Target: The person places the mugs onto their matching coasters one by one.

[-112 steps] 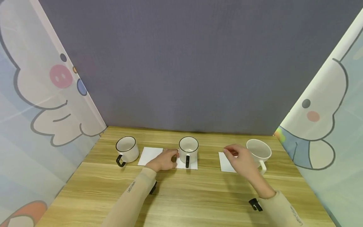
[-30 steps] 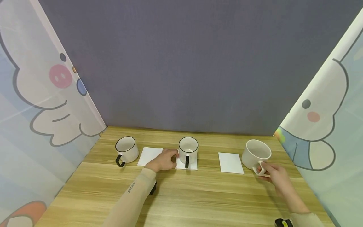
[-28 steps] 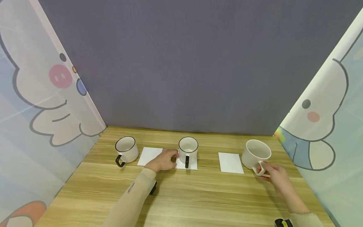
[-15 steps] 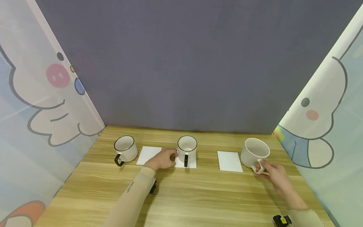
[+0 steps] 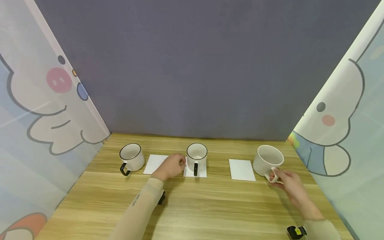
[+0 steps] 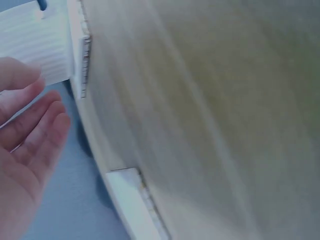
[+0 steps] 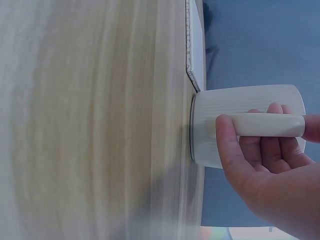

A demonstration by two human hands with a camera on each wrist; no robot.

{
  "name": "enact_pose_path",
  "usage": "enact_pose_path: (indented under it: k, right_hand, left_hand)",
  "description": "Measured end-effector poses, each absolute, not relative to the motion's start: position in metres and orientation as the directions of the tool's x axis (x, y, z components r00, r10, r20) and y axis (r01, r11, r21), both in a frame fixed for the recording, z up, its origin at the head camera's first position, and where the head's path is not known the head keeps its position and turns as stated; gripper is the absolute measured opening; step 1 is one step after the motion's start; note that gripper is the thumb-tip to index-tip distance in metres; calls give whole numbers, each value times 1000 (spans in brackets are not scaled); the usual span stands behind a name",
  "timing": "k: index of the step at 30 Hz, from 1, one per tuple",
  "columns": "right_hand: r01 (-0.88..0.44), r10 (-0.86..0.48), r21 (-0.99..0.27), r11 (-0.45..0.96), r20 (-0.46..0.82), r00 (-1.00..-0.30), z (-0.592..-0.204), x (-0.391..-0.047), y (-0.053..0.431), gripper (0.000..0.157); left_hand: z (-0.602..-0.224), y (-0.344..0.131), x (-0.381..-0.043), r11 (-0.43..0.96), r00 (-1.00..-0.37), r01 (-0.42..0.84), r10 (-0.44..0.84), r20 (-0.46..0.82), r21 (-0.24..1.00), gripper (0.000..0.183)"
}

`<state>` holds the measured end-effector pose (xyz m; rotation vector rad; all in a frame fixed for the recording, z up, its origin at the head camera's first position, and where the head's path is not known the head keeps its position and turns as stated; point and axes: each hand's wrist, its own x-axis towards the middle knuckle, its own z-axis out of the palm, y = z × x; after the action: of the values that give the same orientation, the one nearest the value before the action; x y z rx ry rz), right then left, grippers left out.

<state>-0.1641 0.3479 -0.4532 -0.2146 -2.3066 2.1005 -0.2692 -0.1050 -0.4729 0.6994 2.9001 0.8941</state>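
Note:
In the head view, my right hand [image 5: 291, 185] grips the handle of the plain white mug [image 5: 263, 163] at the right. The right wrist view shows fingers curled through the white handle [image 7: 270, 125], and the mug's base is at the tabletop. My left hand [image 5: 169, 166] is just left of the middle mug [image 5: 198, 160], which has a black rim and black handle and stands on a white square coaster [image 5: 204, 174]. Its loosely bent fingers [image 6: 45, 125] hold nothing; in the left wrist view they are beside the ribbed mug wall [image 6: 35, 37].
Another black-rimmed mug [image 5: 136, 162] stands at the far left. Beside it lies a white coaster [image 5: 153, 163], partly behind my left hand. A third coaster [image 5: 242, 170] lies bare, just left of the plain mug. A grey panel [image 5: 192, 83] rises behind the wooden table [image 5: 210, 206].
My right hand has gone from above the right coaster to the plain mug's handle and stayed there. My left hand has just drawn slightly left from the middle mug. The mugs stand where they were.

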Motion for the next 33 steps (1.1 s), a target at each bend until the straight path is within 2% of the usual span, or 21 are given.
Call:
enact_pose_path:
  k: [7,13,16,23,28,33]
  right_hand:
    - [89,114,-993,75,-80,-990,-455,-163,347,37]
    - [77,88,-993,91,-69,-994,-455,-164,347,38]
    - [85,81,-991,104,-77,-994,-455,-164,347,38]
    - [113,109,-990,89,-103,-989,-455,-165,347,36]
    - [106,100,-991,79,-98,-990,-454,-163,347,35]
    - [96,105,-994,60,-89,-991,-454,-162,347,35]
  left_hand:
    - [-454,-103,-259,766,-904,427,349,246,481,11]
    - [-447,-98,-255,760,-863,456,251,438,463,9]
    - [-443,-96,-253,743,-809,501,222,543,443,6]
    - [-430,-84,-249,672,-636,654,238,734,348,5]
    - [-416,-73,-244,603,-533,743,271,802,290,7]
    - [-401,-57,-236,536,-483,799,300,822,274,8]
